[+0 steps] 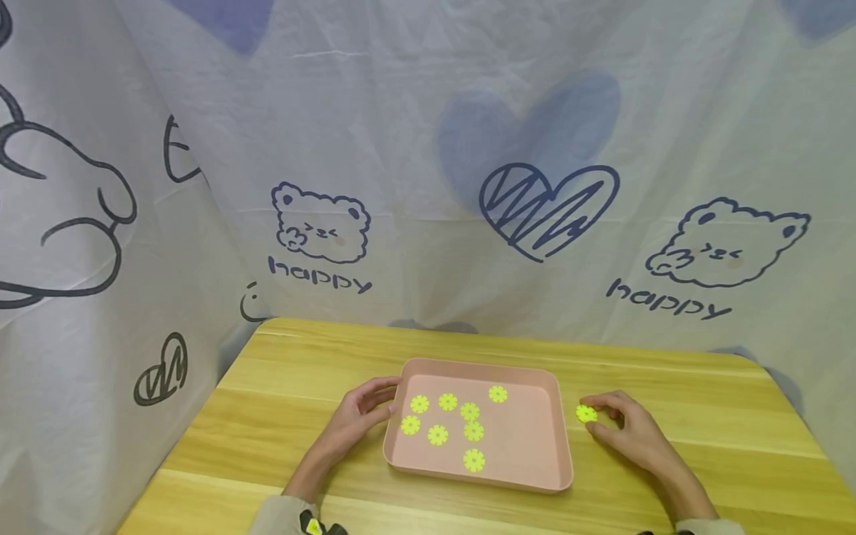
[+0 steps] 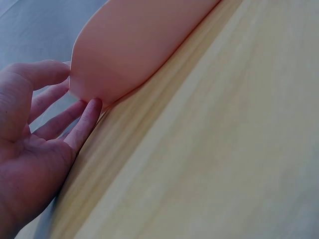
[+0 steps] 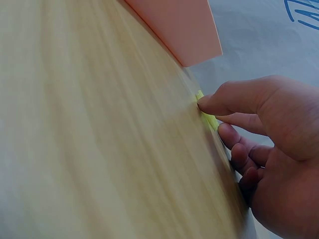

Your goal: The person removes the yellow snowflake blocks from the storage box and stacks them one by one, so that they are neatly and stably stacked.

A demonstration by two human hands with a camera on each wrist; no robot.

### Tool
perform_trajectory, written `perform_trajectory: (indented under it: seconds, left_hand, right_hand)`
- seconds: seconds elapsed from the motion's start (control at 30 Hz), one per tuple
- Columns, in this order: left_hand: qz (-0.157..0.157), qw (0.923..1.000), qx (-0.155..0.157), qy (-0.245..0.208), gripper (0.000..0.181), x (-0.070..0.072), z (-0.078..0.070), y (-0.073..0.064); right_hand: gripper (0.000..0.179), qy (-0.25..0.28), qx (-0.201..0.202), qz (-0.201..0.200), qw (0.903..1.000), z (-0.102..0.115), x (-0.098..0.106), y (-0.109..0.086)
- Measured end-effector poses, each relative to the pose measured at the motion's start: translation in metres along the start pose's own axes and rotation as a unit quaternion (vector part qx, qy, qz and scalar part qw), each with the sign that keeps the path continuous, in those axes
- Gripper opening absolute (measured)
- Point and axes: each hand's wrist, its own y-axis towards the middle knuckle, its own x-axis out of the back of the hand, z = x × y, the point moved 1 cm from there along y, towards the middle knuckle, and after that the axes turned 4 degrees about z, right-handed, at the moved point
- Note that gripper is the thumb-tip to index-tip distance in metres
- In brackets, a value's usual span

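A notched, flat yellow disc is pinched at its edge by the right hand, beside a smooth, round-cornered pink tray. The tray's side is touched by the left hand, fingers loosely spread.

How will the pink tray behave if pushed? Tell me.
The pink tray will probably slide rather than tip: it is low and broad on the wooden table. It seems stiff, as its walls stand without sagging. A sharp shove may shift the yellow pieces scattered inside.
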Motion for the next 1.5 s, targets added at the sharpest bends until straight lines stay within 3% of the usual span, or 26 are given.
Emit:
perform_trajectory:
  seconds: [1.03, 1.5]
  left_hand:
    - [0.001, 1.0000, -0.007, -0.003, 0.049, -0.0006, 0.0013, 0.0003]
    - [0.002, 1.0000, -0.009, -0.003, 0.049, -0.0007, -0.0010, 0.0004]
  right_hand:
    - [0.032, 0.004, 0.014, -0.007, 0.9999, -0.0019, 0.0008, -0.0001]
    - [0.035, 0.016, -0.003, 0.004, 0.9999, -0.0010, 0.0022, 0.0004]
